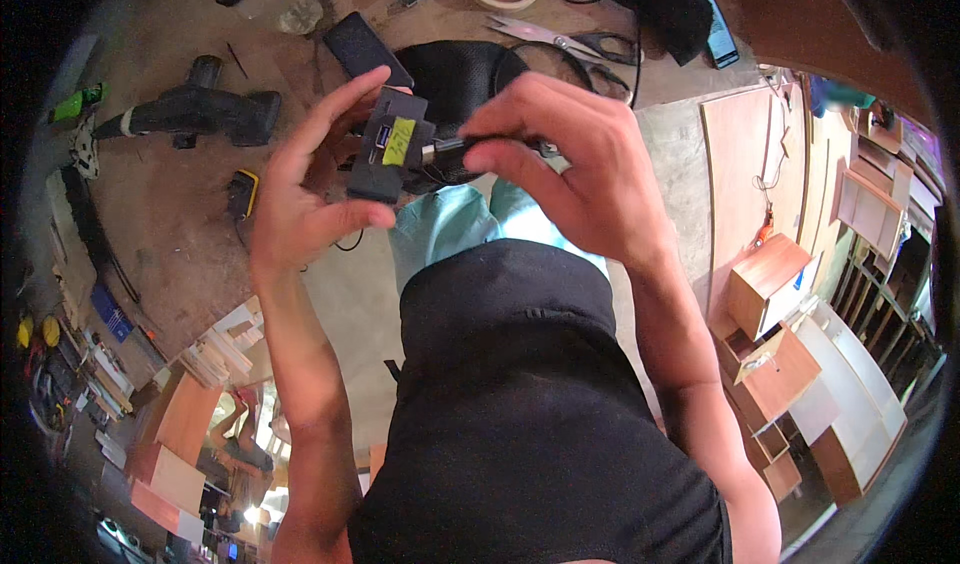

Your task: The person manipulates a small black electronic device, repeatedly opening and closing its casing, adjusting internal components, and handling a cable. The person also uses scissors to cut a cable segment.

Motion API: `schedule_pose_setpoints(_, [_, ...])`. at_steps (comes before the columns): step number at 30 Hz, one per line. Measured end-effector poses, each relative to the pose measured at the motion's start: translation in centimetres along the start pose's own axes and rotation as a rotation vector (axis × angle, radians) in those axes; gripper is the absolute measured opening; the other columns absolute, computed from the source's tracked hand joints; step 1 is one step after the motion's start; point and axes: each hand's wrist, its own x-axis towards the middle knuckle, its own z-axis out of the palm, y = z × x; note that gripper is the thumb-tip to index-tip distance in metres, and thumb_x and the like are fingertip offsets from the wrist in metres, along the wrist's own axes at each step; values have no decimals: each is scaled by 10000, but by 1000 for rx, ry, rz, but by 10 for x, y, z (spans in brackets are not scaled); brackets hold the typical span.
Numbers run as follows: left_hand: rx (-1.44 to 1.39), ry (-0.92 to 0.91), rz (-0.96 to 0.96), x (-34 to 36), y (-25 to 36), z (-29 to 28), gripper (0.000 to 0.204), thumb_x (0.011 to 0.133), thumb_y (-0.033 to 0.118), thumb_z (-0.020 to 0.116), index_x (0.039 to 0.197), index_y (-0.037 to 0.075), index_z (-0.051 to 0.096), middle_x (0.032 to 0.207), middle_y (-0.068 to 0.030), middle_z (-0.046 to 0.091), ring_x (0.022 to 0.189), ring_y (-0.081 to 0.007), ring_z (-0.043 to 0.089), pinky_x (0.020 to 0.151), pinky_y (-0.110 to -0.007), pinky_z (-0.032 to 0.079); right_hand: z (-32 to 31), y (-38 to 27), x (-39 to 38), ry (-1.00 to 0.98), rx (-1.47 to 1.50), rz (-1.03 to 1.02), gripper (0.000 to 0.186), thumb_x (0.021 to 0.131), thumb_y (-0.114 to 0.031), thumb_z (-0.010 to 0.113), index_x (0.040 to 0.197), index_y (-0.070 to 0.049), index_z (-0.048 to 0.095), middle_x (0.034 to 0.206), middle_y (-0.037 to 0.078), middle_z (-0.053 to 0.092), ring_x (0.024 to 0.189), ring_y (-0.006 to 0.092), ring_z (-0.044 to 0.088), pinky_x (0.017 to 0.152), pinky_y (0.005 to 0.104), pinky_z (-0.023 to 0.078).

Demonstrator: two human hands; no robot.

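Observation:
My left hand (320, 184) is closed round a dark rectangular device (375, 169) with a blue port and a yellow label on its side, holding it between thumb and fingers. My right hand (540, 154) pinches a dark cable plug (450, 152), its metal tip just beside the device's right side; whether they touch, I cannot tell. Behind them lie a round black padded object (450, 69) and a dark slab (355, 39).
Scissors (530, 32), a tape ring (505, 2), a phone (720, 39), a dark elongated tool (195, 109) and a yellow-black tool (242, 192) lie on the brown work surface (150, 214). Wooden boxes (770, 284) and boards stand at both sides.

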Motion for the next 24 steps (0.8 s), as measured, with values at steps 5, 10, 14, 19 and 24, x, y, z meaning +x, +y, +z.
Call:
schedule_pose_setpoints(5, [3, 126, 8, -6, 2, 11, 1121, 703, 377, 1030, 1604, -4, 482, 1493, -142, 606, 1396, -231, 571, 1177, -379, 444, -19, 3, 12, 191, 43, -39, 188, 994, -89, 740, 1165, -13, 749, 1019, 118, 763, 938, 214, 746, 816, 353, 580])
schedule_pose_setpoints(10, [19, 226, 80, -17, -4, 16, 1070, 746, 345, 1016, 1601, -16, 483, 1481, -134, 616, 1364, -221, 587, 1176, -359, 429, -82, -17, 43, 332, 209, 21, 323, 1137, -259, 609, 1330, -37, 742, 1062, 7, 742, 975, 135, 673, 895, 288, 544])
schedule_pose_setpoints(14, [43, 249, 162, -24, 0, 21, 1035, 771, 316, 1005, 1599, -20, 485, 1464, -123, 626, 1323, -207, 607, 1152, -340, 446, -119, -47, 50, 386, 638, -71, 301, 1133, -237, 597, 1244, 6, 735, 884, -29, 639, 787, 72, 555, 719, 224, 456])
schedule_pose_setpoints(19, [-81, 263, 129, -22, 10, 31, 1032, 741, 313, 1018, 1584, -1, 513, 1430, -110, 641, 1285, -195, 621, 1122, -338, 476, -146, -88, 55, 704, -420, -364, 453, 1102, -360, 655, 1444, -62, 650, 1094, 61, 735, 916, 139, 645, 830, 274, 531])
schedule_pose_setpoints(24, [243, 308, 157, -31, 5, 26, 999, 724, 421, 1002, 1559, 83, 570, 1516, -112, 631, 1360, -243, 606, 1172, -416, 477, -175, -105, 63, 434, -399, -272, 344, 1070, -85, 648, 1403, -1, 671, 1287, 118, 757, 1112, 187, 724, 989, 330, 579])
